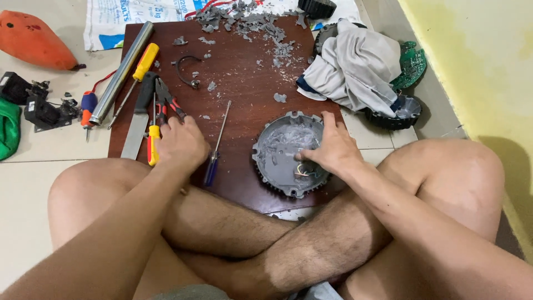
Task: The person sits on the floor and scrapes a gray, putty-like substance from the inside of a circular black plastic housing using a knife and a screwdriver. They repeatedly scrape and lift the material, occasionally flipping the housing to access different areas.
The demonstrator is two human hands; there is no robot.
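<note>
Two hands: left (180,145) on pliers (165,103), right (332,149) on grey housing (286,153).

the single head-worn camera looks steeply down from close above onto the person's crossed legs and the brown board (244,83) lying on the floor ahead.

Left hand (180,145) sits at 9 o'clock, knuckles up, fingers curled closed. Right hand (331,149) at 3 o'clock lies palm down, fingers spread. Both forearms run in from 6 o'clock over crossed bare legs.
</note>
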